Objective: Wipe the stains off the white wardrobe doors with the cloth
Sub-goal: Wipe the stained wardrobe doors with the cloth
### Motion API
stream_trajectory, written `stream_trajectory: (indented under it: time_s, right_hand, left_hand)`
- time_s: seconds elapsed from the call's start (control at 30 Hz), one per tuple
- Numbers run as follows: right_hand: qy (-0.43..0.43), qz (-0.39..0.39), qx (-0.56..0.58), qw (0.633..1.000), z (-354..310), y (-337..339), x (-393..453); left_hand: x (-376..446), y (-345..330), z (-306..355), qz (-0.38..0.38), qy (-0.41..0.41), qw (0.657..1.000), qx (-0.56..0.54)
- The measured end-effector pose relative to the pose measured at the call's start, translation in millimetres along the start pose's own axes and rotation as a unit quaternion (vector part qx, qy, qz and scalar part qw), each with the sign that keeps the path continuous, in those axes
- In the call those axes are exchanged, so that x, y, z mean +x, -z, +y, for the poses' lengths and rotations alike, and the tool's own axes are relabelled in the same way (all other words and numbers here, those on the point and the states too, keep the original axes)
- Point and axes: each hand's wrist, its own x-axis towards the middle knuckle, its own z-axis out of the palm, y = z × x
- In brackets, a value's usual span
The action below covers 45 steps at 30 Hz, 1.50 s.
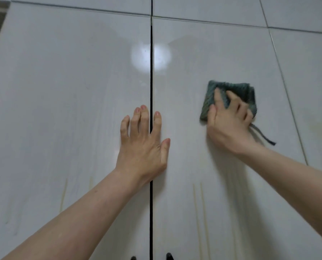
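Two glossy white wardrobe doors fill the view, the left door (62,109) and the right door (190,59), split by a dark vertical gap (151,91). My right hand (229,126) presses a folded grey-green cloth (237,91) flat against the right door, fingers spread over it; a loose strip of the cloth (263,136) hangs below. My left hand (143,147) lies flat and open across the gap, palm on the doors. Faint yellowish drip streaks (199,203) run down the right door low down, and others (63,194) mark the left door.
A third white panel (310,81) stands at the right behind a thin seam. Upper cabinet doors (203,6) run along the top. Two dark handles (168,256) show at the bottom edge. A light reflection (141,57) glares on the doors.
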Motion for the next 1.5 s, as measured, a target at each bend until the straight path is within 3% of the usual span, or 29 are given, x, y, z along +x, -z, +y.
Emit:
stream_trajectory:
  time_s: [0.13,0.23,0.27,0.37,0.43,0.53,0.67,0.77,0.8,0.9,0.97,1.1,1.27,1.4,1.5]
  right_hand:
    - [0.117,-0.009,-0.026,0.993,-23,-12,-57]
    - [0.209,-0.026,-0.069,0.975,-2,1,-22]
    - [0.188,-0.027,-0.073,0.979,9,6,2]
    - [0.005,-0.045,-0.025,0.999,39,19,54]
    - [-0.041,-0.025,-0.012,0.999,44,18,50]
    - [-0.030,-0.006,-0.012,0.999,28,6,-2]
    - [0.078,0.023,-0.050,0.995,9,-9,-83]
    - [0.167,-0.009,-0.082,0.982,30,-2,-59]
    - [0.150,0.000,-0.101,0.983,42,2,-37]
    - [-0.061,-0.011,-0.071,0.996,72,16,17]
    - [-0.136,0.002,-0.059,0.989,70,13,12]
    - [-0.066,0.002,-0.065,0.996,51,5,-64]
    - [0.047,-0.080,-0.087,0.992,61,10,-116]
    - [0.096,-0.074,-0.110,0.987,81,12,-77]
    - [0.036,-0.062,-0.105,0.992,98,20,-13]
  left_hand:
    - [0,-3,0,0.014,-0.003,1.000,0.010]
    - [0,-5,-1,0.019,-0.005,1.000,0.010]
    - [1,-6,-2,0.018,-0.004,1.000,0.008]
    - [1,-7,-1,0.015,-0.006,1.000,-0.005]
    - [1,-7,0,0.012,-0.006,1.000,-0.010]
    - [2,-2,2,-0.010,0.002,1.000,-0.013]
    - [7,17,18,-0.057,0.046,0.997,-0.032]
    - [17,25,32,-0.073,0.053,0.995,-0.044]
    - [19,25,35,-0.066,0.040,0.996,-0.049]
    - [23,22,47,-0.057,0.007,0.997,-0.060]
    - [27,20,56,-0.062,-0.001,0.995,-0.072]
    - [38,21,77,-0.070,-0.031,0.994,-0.080]
    - [39,8,94,-0.095,-0.061,0.990,-0.084]
    - [38,-3,96,-0.091,-0.063,0.992,-0.057]
    - [40,-2,99,-0.088,-0.064,0.993,-0.044]
